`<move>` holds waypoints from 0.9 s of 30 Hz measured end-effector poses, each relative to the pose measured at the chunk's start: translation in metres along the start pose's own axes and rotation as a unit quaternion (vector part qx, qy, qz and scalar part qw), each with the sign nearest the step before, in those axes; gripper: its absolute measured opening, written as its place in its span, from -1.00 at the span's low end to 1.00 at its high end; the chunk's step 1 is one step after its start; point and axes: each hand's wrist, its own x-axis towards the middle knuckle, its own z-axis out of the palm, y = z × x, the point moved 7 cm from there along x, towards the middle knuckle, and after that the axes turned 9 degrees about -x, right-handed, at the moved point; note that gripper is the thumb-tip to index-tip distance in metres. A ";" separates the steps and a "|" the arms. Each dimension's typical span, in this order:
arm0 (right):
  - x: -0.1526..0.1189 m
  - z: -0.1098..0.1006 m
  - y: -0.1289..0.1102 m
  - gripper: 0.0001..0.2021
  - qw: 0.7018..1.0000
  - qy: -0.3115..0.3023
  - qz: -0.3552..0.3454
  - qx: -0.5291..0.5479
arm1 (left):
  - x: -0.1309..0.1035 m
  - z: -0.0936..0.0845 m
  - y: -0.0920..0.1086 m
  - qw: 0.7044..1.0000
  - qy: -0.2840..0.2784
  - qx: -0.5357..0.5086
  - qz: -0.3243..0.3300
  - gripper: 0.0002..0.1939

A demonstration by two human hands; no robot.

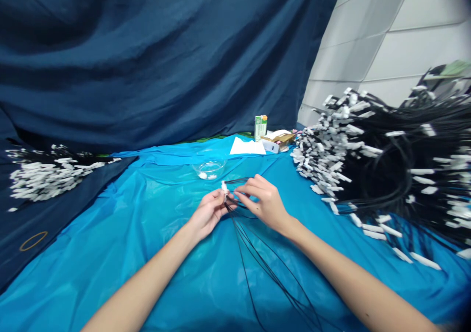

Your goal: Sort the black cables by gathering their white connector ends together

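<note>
Near the middle of the view, my left hand point(211, 210) is closed with thumb and fingers around a small white connector point(224, 187). Thin black wires point(246, 239) run from it down toward the front of the table, and a few others reach across to the right. Just right of the connector, my right hand point(262, 199) is closed, its fingers bent together over the black wires beside it. The exact grip of its fingertips is too small to make out. Behind my hands stands a clear round bowl point(215, 169) with small white pieces point(206, 176) in it.
A large heap of black cables with white connectors point(331, 140) lies on the right. A smaller bundle point(55, 180) rests at left on dark cloth. Blue sheeting point(147, 253) covers the table. White paper point(247, 146), a green-white carton point(260, 127) and an open box point(281, 138) are at the back.
</note>
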 end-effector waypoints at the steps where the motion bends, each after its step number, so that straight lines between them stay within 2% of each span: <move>1: 0.000 0.000 0.000 -0.86 1.000 0.000 0.000 0.000 | 0.000 0.000 0.000 1.000 0.000 0.001 0.000 -0.80; 17: 0.000 0.001 -0.001 -0.84 1.000 -0.005 0.003 -0.004 | -0.002 0.002 0.001 1.000 -0.002 0.012 -0.001 -0.73; 27: -0.001 0.002 0.000 -0.84 0.999 -0.001 0.032 0.018 | -0.002 0.003 0.000 1.000 -0.013 0.026 0.011 -0.68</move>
